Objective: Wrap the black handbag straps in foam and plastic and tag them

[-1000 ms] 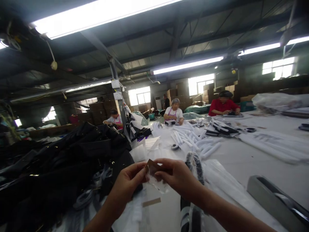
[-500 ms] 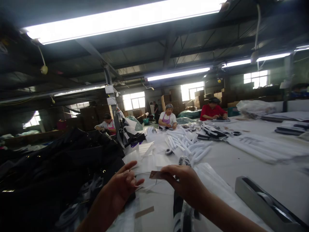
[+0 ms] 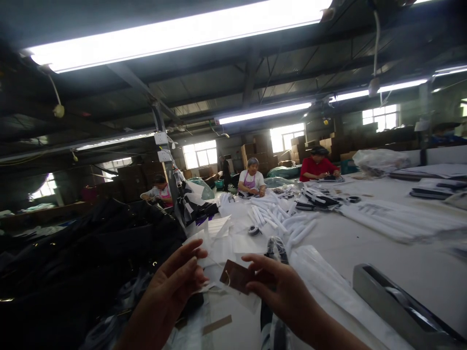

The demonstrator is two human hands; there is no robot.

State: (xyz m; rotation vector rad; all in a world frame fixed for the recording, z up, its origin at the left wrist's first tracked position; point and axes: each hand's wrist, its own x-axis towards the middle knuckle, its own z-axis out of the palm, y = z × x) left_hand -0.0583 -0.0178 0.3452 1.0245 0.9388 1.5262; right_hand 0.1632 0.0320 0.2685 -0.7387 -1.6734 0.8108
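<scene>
A brown hang tag with a thin pale string through its hole is pinched between the thumb and fingers of my right hand. Its broad face is turned toward me. To the left of the tag is my left hand, fingers bent and apart, with nothing visible in it. Translucent plastic sheeting lies on the table just beneath the tag. Past my right hand lies a dark item in clear plastic, partly covered by that hand.
A tape dispenser stands at right on the white table. Dark garments are heaped at left. White rolled pieces and a tape roll lie ahead. A brown strip is nearer me. Several co-workers sit beyond.
The tag has turned from nearly edge-on to show its face. My left hand's fingers have curled in from a more spread pose. The view has shifted slightly.
</scene>
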